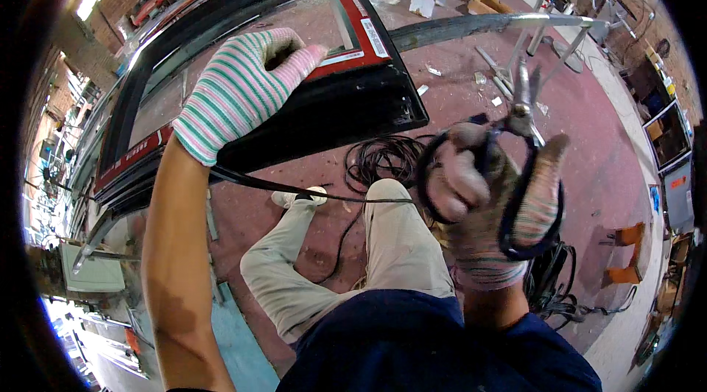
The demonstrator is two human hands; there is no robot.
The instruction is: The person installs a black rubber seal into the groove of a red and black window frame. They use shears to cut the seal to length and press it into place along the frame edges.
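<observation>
My left hand (239, 90), in a striped glove, is closed over the near edge of the black frame (331, 108) at about ten o'clock. My right hand (493, 193) at three o'clock grips black-handled scissors (519, 141), fingers through the loops, blades pointing to twelve. A thin black strip (294, 189) trails from under the frame across my knees. Cables (383, 160) lie coiled on the red floor (589, 141).
</observation>
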